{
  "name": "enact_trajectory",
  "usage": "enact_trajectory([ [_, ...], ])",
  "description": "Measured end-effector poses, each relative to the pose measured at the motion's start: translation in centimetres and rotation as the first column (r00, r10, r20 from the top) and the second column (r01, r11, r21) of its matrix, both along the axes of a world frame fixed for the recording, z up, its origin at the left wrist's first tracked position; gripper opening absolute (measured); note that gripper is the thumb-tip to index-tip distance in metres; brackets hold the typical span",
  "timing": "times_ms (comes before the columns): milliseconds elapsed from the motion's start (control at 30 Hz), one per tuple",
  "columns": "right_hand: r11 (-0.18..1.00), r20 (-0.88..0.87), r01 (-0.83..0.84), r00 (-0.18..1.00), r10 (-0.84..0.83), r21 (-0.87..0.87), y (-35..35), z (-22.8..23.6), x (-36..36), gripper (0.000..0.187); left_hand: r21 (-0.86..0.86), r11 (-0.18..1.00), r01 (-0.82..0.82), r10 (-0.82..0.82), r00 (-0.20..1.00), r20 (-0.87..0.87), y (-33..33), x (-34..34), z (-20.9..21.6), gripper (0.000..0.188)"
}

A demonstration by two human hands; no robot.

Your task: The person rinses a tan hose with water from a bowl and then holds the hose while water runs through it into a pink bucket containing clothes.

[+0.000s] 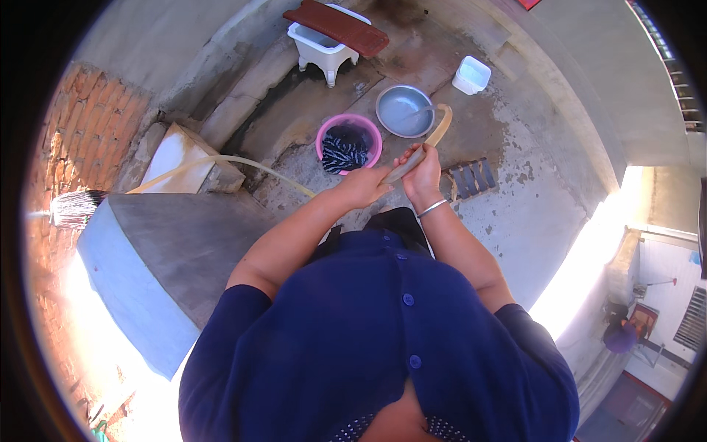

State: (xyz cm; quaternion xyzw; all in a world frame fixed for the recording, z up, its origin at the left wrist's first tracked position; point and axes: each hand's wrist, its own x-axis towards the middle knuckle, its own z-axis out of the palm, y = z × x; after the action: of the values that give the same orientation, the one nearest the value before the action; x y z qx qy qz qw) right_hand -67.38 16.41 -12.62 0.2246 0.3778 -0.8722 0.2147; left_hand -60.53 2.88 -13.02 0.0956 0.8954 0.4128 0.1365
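Observation:
Both of my hands grip a pale, flexible hose (440,127) in front of my body. My left hand (362,187) is closed around its nearer stretch. Just to the right and a little farther out, my right hand (420,175) wraps round it, a light bangle on that wrist. The hose's far end bends over a round metal basin (395,127), and a stream seems to run from it into the basin. Left of that stands a pink basin (376,138) with dark, light-patterned cloth (343,153) inside.
A white footed tub (318,53) with a reddish-brown board (342,28) across it stands at the back. A white square container (471,76) sits at far right. A dark slatted piece (471,180) lies by my right wrist. At left are a grey slab (177,236) and bristly brush (77,209).

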Motion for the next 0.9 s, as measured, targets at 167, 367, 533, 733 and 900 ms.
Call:
enact_trajectory([
  [167,0.998,0.044,0.056,0.997,-0.056,-0.006,-1.8,-2.4,-3.1,0.024,0.052,0.999,-0.009,0.007,0.999,0.036,-1.5,-3.3,-1.8,0.030],
  [367,0.988,0.131,0.154,0.979,-0.154,0.012,-4.6,-5.4,-9.4,0.025,0.013,0.999,0.042,-0.044,0.984,0.170,-4.2,-10.1,-5.0,0.037],
  [533,0.972,0.193,0.234,0.954,-0.231,0.009,-7.2,-5.8,-15.1,0.027,-0.079,0.986,0.146,-0.121,0.958,0.261,-6.6,-17.3,-4.1,0.042],
  [733,0.954,0.257,0.295,0.919,-0.299,0.055,-10.4,-8.5,-19.5,0.028,0.299,0.951,-0.075,-0.046,0.924,0.379,-12.8,-24.6,-8.7,0.041],
  [900,0.885,0.343,0.460,0.821,-0.456,0.076,-14.6,-12.5,-24.1,0.027,0.390,0.861,-0.327,0.053,0.820,0.570,-20.8,-36.0,-14.6,0.036],
])
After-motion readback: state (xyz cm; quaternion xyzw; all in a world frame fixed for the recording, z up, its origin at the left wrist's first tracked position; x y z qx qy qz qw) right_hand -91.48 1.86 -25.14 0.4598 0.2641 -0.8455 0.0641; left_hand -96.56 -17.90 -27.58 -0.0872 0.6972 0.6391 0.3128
